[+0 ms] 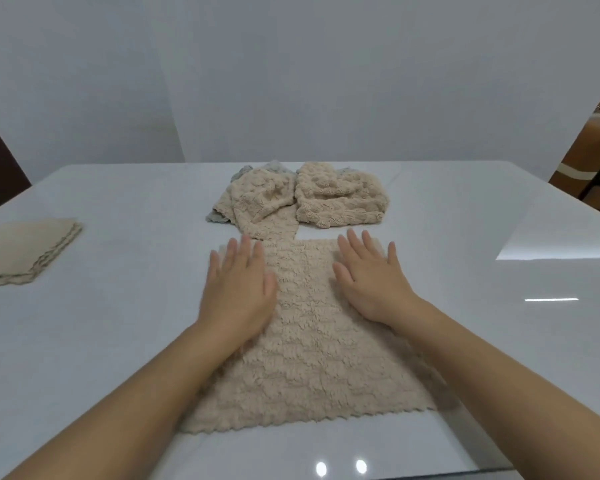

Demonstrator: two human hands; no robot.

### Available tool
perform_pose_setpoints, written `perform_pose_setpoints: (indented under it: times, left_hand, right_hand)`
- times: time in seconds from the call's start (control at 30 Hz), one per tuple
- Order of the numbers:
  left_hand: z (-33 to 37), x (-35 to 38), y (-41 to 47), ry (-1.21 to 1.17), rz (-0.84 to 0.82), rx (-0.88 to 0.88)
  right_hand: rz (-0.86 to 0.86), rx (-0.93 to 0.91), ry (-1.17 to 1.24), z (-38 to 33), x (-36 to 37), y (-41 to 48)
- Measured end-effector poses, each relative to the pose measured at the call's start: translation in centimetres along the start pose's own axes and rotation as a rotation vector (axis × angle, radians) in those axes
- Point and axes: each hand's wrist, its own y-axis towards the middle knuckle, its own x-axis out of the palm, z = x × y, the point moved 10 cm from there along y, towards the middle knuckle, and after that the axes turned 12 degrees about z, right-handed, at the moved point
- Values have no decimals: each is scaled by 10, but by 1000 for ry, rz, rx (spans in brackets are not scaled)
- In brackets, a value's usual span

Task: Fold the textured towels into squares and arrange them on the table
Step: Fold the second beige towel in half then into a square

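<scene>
While it lies flat, the beige towel (312, 358) looks ridged.

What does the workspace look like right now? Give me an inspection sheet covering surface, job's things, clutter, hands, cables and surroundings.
Surface: glossy white table, with light reflections near the front edge and at right.
Job's things: flat beige towel spread in front of the person; crumpled pile of beige and grey towels behind it; folded stack at far left.
Clutter: nothing seen.
Hands: left hand and right hand lie flat, fingers straight, on the far part of the flat beige towel.
Cables: nothing seen.
Surroundings: plain pale wall; brown cardboard boxes at right.
</scene>
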Motion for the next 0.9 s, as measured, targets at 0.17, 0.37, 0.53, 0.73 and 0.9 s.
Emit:
perform_pose_setpoints:
  times: [0.17, 0.37, 0.53, 0.73, 0.9]
  left_hand:
    - [29, 27, -18, -31, -135, 59]
    - [12, 34, -18, 21, -180, 59]
    - [-20, 26, -23, 77, -211, 6]
    - [-6, 11, 17, 32, -94, -3]
    - [-5, 44, 21, 32, -155, -32]
  right_hand:
    - [-94, -75, 21, -34, 19, -8]
    - [-107, -53, -4, -34, 29, -8]
    - [-118, -71, 7, -51, 34, -4]
    - [-65, -70, 52, -55, 24, 18]
    - [-84, -41, 15, -50, 41, 23]
